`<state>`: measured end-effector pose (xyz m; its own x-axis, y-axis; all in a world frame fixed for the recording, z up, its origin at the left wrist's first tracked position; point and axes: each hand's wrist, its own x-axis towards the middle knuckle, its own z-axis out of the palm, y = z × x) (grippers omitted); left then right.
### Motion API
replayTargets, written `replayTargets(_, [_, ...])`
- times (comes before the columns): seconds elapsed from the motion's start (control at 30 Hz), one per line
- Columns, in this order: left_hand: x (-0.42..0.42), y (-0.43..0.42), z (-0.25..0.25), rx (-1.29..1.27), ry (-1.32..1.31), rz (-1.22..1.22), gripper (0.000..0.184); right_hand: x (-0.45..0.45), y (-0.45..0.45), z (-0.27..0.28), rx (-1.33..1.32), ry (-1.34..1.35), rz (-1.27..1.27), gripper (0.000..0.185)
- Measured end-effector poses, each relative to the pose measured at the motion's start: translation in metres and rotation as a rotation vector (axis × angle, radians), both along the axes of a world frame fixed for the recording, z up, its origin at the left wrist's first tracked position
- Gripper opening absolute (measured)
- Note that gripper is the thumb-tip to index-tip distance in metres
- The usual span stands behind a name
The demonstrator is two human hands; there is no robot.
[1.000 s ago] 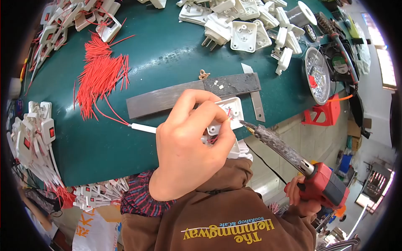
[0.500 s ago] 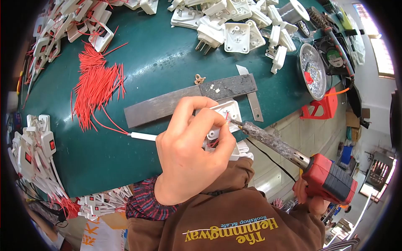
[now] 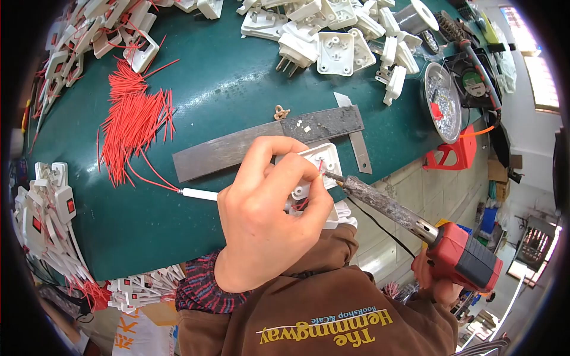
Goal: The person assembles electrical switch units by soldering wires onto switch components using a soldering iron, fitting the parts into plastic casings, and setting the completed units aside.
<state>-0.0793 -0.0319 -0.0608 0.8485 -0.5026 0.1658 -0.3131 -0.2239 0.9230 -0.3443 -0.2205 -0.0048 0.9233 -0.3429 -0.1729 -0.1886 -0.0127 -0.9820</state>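
Note:
My left hand is closed over an open white plug housing, its thumb and forefinger pinching a short red wire at one of the housing's inner terminals. Partly hidden beneath my palm lies another white shell piece with red wires inside. A white cable comes out to the left of my hand, ending in bare red wires. In my right hand is a red-and-black soldering iron; its tip meets the wire close to my left fingertips. Whether solder is flowing cannot be made out.
A dark flat bar and a metal blade lie behind the housing. Cut red wires are heaped at left. White plug shells pile up at the back, beside a solder spool and a metal dish.
The view has shifted slightly. The iron's handle has moved a little to the left, while its tip and my left fingers stay at the same wire.

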Motion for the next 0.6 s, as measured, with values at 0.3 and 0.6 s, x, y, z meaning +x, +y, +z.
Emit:
replayTargets(0.3, [0.0, 0.0, 0.001, 0.003, 0.002, -0.004, 0.011, -0.012, 0.007, 0.002, -0.092, -0.074, -0.036, 0.038])
replayTargets(0.6, [0.001, 0.001, 0.002, -0.002, 0.015, -0.009, 0.011, -0.003, 0.011, 0.008, -0.177, 0.007, -0.09, 0.04])
